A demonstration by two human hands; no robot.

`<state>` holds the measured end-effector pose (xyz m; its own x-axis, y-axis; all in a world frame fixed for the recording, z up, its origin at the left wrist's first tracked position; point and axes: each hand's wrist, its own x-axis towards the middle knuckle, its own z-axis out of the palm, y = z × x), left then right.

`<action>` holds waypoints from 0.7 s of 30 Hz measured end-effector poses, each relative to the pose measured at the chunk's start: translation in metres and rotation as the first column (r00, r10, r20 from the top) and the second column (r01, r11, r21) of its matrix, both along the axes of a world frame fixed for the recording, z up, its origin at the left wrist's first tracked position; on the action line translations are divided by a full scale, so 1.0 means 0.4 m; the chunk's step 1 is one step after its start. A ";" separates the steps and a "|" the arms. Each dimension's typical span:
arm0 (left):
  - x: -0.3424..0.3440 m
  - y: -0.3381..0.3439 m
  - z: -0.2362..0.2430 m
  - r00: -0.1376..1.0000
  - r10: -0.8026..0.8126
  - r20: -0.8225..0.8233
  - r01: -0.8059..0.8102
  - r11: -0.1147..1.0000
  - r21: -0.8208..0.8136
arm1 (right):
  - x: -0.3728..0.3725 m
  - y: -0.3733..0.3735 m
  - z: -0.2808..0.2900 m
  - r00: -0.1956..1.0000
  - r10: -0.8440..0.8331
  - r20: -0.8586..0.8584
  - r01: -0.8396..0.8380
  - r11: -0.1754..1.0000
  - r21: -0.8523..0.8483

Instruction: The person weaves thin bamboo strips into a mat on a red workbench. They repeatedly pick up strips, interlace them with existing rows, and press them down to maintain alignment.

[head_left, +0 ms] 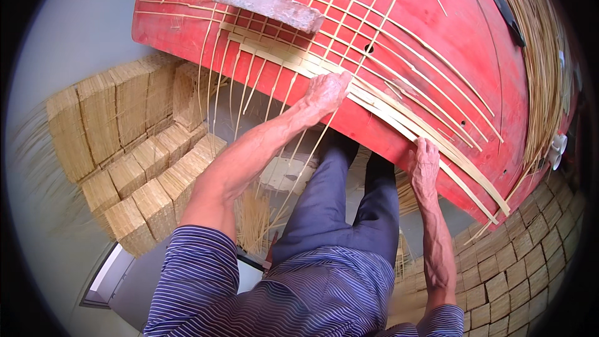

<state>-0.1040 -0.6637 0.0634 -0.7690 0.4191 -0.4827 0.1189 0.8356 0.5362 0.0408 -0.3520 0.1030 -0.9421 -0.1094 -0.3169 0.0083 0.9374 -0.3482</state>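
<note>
A red board carries an open lattice of thin bamboo strips. Across its upper part lies a long, pale stone-like bar. Along the near edge runs a band of wider, flat pale strips laid over the lattice, with thin strip ends hanging down past the edge. My left hand is closed on these flat strips near the middle of the band. My right hand has its fingers curled on the lower strips further right, at the board's edge.
A long bundle of thin strips lies along the board's right side. Stacked bundles of cut bamboo stand at lower left, and more piled bundles fill the lower right. My legs are below the board, with loose strips beside them.
</note>
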 end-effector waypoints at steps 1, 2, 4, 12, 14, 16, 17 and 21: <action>-0.008 0.006 -0.005 1.000 -0.003 0.022 0.003 1.000 -0.020 | 0.006 0.008 -0.005 1.000 -0.012 0.003 0.012 1.000 -0.024; -0.020 0.010 -0.003 0.997 0.007 0.080 -0.004 0.999 -0.038 | 0.010 0.020 -0.016 1.000 -0.022 0.001 0.022 0.998 -0.050; -0.021 -0.001 -0.040 0.996 -0.016 0.086 0.020 0.999 -0.041 | -0.012 0.018 -0.033 0.999 -0.048 0.026 0.051 0.991 -0.123; -0.025 0.007 -0.040 0.995 0.032 0.093 -0.027 0.998 -0.052 | -0.113 -0.009 -0.033 0.980 0.016 0.198 0.015 0.988 -0.154; -0.021 -0.006 -0.047 0.996 0.039 0.079 -0.035 0.998 -0.053 | -0.170 -0.040 0.005 0.913 0.031 0.406 0.065 0.973 -0.221; -0.019 -0.011 -0.043 0.995 0.049 0.083 -0.045 0.998 -0.049 | -0.221 -0.088 0.043 0.891 0.074 0.448 0.102 0.928 -0.358; -0.024 -0.004 -0.036 0.996 0.049 0.074 -0.047 0.998 -0.037 | -0.236 -0.096 0.024 0.896 0.141 0.421 0.050 0.910 -0.411; -0.031 -0.006 -0.052 0.996 0.040 0.075 -0.036 0.998 -0.049 | -0.278 -0.182 -0.060 0.828 0.246 0.504 0.091 0.829 -0.553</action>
